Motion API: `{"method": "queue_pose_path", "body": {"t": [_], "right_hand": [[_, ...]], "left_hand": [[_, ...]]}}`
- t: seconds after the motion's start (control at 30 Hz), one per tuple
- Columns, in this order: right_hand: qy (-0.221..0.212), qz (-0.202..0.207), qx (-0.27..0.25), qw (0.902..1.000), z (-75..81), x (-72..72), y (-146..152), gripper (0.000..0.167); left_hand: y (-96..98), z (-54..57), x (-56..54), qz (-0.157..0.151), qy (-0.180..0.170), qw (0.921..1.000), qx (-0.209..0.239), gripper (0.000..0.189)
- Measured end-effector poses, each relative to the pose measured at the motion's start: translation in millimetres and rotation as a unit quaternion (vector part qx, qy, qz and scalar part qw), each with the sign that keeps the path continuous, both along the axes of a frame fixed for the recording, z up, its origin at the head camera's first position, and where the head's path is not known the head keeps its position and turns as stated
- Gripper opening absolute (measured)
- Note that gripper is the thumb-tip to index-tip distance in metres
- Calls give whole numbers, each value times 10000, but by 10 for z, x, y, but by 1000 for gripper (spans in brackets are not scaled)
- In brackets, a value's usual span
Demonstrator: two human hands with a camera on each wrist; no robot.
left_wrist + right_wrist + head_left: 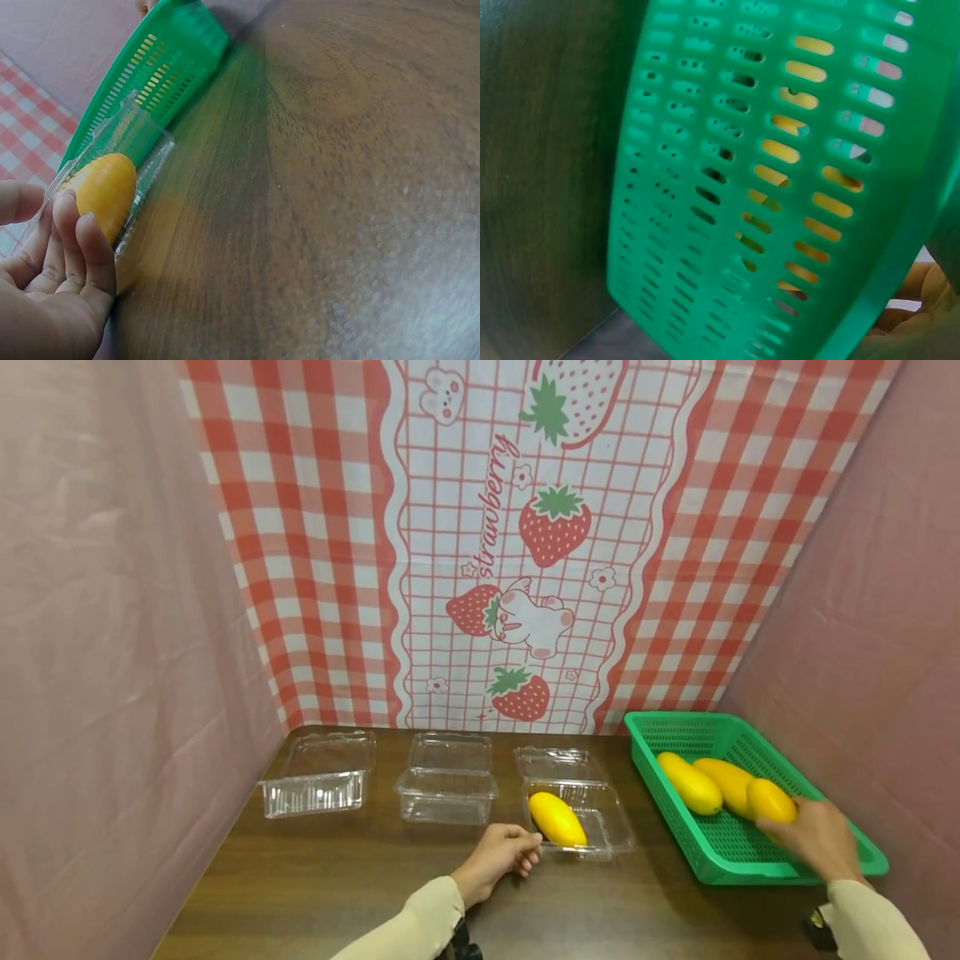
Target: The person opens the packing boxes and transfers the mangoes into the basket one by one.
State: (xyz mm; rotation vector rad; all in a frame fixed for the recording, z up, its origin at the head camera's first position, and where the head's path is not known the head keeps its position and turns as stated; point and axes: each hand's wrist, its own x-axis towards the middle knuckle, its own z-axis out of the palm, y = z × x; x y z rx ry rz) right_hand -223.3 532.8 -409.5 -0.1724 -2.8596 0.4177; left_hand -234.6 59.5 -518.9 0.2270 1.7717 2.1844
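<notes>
A yellow mango (557, 820) lies inside the right-hand clear plastic clamshell box (611, 827), whose lid stands open behind it. My left hand (498, 858) pinches the front left corner of this box's rim; the left wrist view shows thumb and fingers meeting on the thin plastic edge. At the right, inside the green basket (682, 835), my right hand (823, 838) grips a mango (771, 802) by its near side. Two other mangoes, a left one (688, 783) and a middle one (724, 782), lie beside it. In the right wrist view the basket wall mostly hides that hand.
Two more clear clamshell boxes, a middle one (448, 795) and a left one (315, 793), stand with lids raised in a row on the brown wooden table (315, 877). Behind the table hangs a checked strawberry cloth (330, 543). Pink cloth walls (862, 610) flank both sides.
</notes>
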Motion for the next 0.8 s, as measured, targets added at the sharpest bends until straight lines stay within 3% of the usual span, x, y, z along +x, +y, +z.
{"method": "queue_pose_path", "body": {"t": [0.23, 0.53, 0.8], "right_hand": [[-216, -33, -44, 9998, -35, 19, 44, 79], [-323, -160, -53, 9993, -51, 47, 62, 64], [-606, -161, -63, 9980, -95, 42, 136, 72]], "left_hand": [[3, -9, 7, 11, 33, 10000, -7, 28], [3, -3, 10, -7, 12, 10000, 4, 27], [1, -2, 15, 1, 43, 10000, 19, 25]]}}
